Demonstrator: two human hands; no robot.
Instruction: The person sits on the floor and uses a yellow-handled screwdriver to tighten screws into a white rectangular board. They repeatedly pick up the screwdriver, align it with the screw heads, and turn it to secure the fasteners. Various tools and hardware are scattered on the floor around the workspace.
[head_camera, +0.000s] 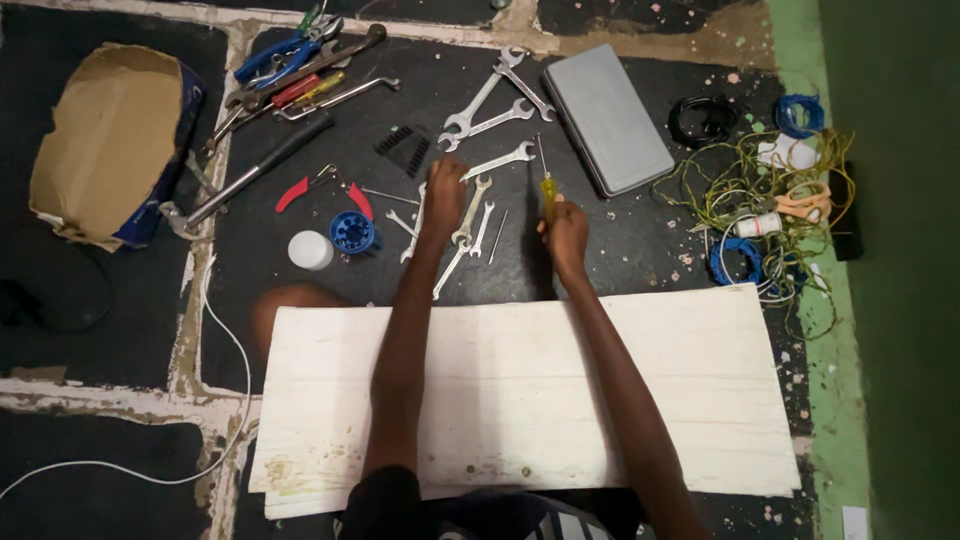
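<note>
Figure: our right hand (566, 232) grips the yellow screwdriver (546, 183) upright; our left hand (445, 192), fingers curled, rests on the spanners (470, 222); we pick by size, holding neighbours steady

white cable (120, 462) cut off left, pliers (300, 45) partly buried

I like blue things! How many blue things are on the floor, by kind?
Blue wire coils: 2
Blue round tub: 1
Blue-handled pliers: 1
Total: 4
</note>
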